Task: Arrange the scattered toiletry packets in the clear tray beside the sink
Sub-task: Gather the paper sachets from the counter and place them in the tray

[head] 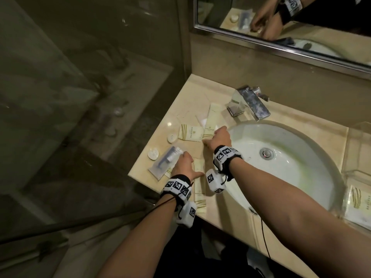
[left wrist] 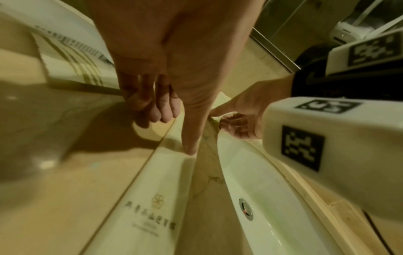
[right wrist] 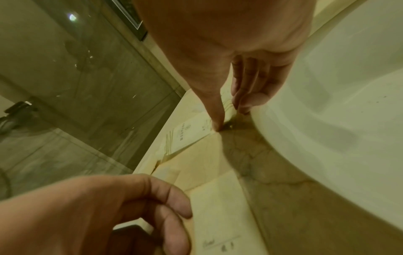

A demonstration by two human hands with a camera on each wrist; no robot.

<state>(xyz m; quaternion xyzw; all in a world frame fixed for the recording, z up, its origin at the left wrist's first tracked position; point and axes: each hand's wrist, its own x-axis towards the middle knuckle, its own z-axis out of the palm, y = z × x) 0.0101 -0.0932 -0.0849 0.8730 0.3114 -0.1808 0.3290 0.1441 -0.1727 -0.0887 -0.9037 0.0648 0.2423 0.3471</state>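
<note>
Cream toiletry packets lie scattered on the marble counter [head: 180, 93] left of the sink [head: 281, 169]. My right hand [head: 215, 138] pinches the striped near end of a long packet [head: 212, 117] that points toward the faucet; its thumb [right wrist: 216, 126] and bent fingers [right wrist: 242, 101] meet at that end. My left hand [head: 188, 164] lies over the front packets, and its thumb [left wrist: 190, 148] presses on a second long packet [left wrist: 152, 198] lying flat near the counter's front edge [head: 199, 189]. The clear tray [head: 353, 173] stands right of the sink with one packet [head: 359, 201] inside.
A square packet [head: 190, 133], two round soaps [head: 172, 138] [head: 153, 154] and a clear-wrapped toothbrush kit [head: 165, 160] lie at the counter's left. The chrome faucet [head: 249, 103] stands behind the basin. A glass shower wall borders the counter's left, and a mirror hangs above.
</note>
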